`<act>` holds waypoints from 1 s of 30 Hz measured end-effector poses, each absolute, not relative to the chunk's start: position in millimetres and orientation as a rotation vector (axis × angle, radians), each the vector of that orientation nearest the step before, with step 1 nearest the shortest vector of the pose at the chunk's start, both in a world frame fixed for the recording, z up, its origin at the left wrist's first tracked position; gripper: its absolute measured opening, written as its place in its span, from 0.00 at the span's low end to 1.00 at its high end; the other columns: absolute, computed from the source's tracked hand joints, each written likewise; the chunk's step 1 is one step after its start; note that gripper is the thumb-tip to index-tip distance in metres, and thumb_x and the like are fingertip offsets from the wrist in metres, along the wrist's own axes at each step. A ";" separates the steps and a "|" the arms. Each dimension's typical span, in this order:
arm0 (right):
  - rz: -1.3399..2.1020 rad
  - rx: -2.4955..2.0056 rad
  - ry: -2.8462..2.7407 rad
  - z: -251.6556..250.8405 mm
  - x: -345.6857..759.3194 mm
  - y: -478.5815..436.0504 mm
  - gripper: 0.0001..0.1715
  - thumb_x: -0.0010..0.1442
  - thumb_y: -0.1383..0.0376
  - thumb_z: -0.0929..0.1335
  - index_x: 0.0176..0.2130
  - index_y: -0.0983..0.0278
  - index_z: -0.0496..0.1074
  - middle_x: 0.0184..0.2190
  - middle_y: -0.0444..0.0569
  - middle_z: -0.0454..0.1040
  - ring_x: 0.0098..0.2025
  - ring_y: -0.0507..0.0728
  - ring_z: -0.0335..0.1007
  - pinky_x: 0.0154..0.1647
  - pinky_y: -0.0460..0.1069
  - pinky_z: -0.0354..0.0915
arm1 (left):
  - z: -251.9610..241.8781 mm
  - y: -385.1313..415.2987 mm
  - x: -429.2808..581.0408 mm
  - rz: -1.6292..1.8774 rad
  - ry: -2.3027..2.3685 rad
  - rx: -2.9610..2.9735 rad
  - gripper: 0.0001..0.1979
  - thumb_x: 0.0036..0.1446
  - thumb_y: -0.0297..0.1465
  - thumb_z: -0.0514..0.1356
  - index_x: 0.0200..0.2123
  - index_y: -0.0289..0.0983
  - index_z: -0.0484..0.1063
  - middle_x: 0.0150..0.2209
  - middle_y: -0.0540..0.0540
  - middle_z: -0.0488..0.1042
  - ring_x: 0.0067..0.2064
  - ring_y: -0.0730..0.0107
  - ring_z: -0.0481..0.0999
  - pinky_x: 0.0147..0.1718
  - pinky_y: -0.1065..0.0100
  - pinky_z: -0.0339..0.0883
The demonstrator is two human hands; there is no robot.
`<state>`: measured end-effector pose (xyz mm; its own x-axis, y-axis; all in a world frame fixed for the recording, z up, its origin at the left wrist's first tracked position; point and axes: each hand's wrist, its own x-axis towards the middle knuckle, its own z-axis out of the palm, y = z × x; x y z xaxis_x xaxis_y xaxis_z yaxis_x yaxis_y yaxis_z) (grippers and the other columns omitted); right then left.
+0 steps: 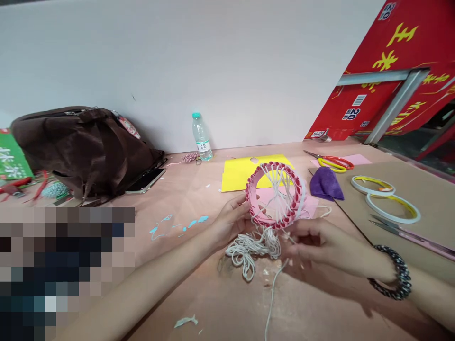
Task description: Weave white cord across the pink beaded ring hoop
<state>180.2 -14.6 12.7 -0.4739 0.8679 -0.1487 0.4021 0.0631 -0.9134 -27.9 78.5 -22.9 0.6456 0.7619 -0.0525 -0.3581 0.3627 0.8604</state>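
Your left hand (231, 220) grips the pink ring (256, 208), its fingers closed on the lower rim and holding it nearly upright, with white cord (275, 189) strung across its middle. Your right hand (320, 246) sits just beside the ring's lower edge, its fingers (302, 239) drawn together near a strand; from this view, you cannot tell whether they are pinching it. A beaded bracelet (391, 273) circles that wrist.

Below the ring, a loose tangle of cord (252, 251) lies on the worktop (220, 312). It looks best to keep your left grip steady and draw the cord through in short, even pulls, clearing any loops before they snag.

Beyond your hands lie pink paper (307, 206), yellow paper (241, 175), and a purple cloth (325, 184). To the right, two tape rolls (393, 208) and long scissors (408, 234) rest on cardboard (355, 237). Yellow-handled scissors (334, 163) lie farther back, and a water bottle (201, 137) and a brown bag (81, 147) stand by the wall (249, 71).
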 end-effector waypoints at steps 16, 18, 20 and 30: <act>1.107 -1.457 -1.953 1.9 200.8 -10.8 0.30 0.57 0.62 0.65 0.58 0.61 0.58 0.26 0.45 0.72 0.25 0.54 0.68 0.25 0.47 0.63 | -23.6 80.6 -29.0 0.750 0.456 0.951 0.18 0.55 0.35 0.62 0.48 0.36 0.70 0.40 0.40 0.77 0.34 0.64 0.78 0.34 0.63 0.73; 1.464 -1.262 -1.843 5.2 184.6 -18.2 0.22 0.58 0.57 0.65 0.51 0.62 0.64 0.26 0.45 0.72 0.25 0.52 0.69 0.25 0.46 0.64 | -22.5 79.4 -29.1 0.730 0.470 0.955 0.18 0.54 0.35 0.62 0.47 0.37 0.70 0.39 0.41 0.78 0.34 0.63 0.78 0.32 0.63 0.73; 1.529 -1.231 -1.772 5.8 186.3 -15.3 0.19 0.61 0.52 0.62 0.40 0.64 0.68 0.24 0.45 0.71 0.21 0.50 0.66 0.23 0.45 0.63 | -22.0 79.2 -28.6 0.746 0.483 0.952 0.17 0.54 0.36 0.62 0.47 0.36 0.70 0.38 0.41 0.78 0.34 0.64 0.78 0.33 0.64 0.73; 0.412 -1.824 -1.964 -5.2 230.2 6.0 0.27 0.59 0.65 0.62 0.57 0.65 0.61 0.26 0.49 0.73 0.27 0.58 0.69 0.26 0.50 0.61 | -20.1 80.1 -27.2 0.799 0.480 0.921 0.18 0.53 0.35 0.64 0.47 0.36 0.72 0.37 0.43 0.78 0.33 0.68 0.77 0.32 0.67 0.72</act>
